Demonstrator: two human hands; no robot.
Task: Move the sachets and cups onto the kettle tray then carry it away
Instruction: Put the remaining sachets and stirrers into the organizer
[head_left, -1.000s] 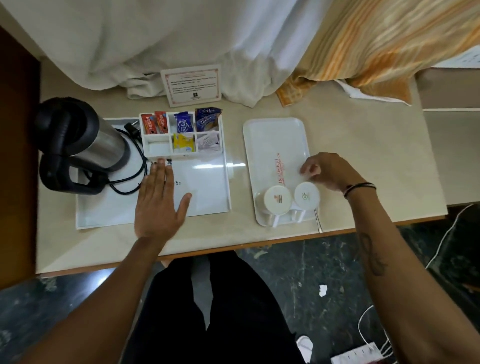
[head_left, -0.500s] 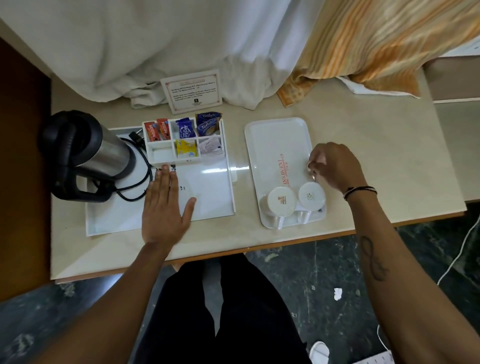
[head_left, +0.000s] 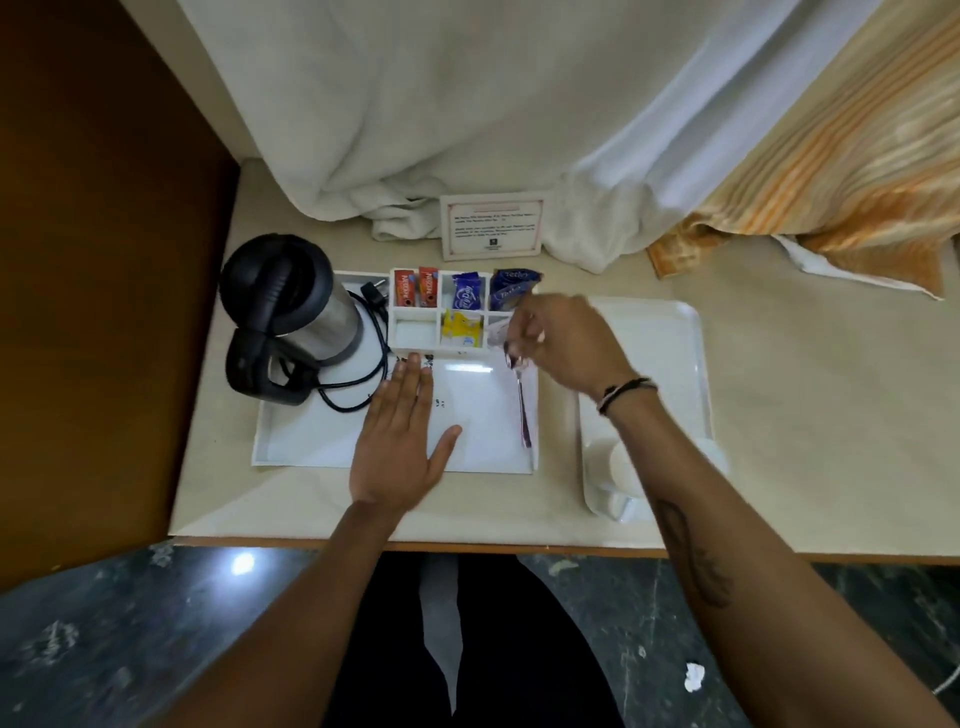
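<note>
The white kettle tray holds a steel and black kettle with its cord, and a white organiser with red sachets, blue sachets and a yellow sachet. My left hand lies flat on this tray, holding nothing. My right hand reaches across to the organiser's right end and pinches a spoon by its bowl end, the handle pointing toward me over the tray. On the smaller white tray to the right, a white cup shows beside my forearm, which hides most of the cups.
A printed card stands behind the organiser against a white cloth. An orange striped cloth lies at the back right. A brown wooden panel borders the table's left side. The table's front edge runs just behind my legs.
My right hand left the small tray's right side, took up the spoon and moved left over the kettle tray. My left hand stayed flat on the tray. The camera shifted.
</note>
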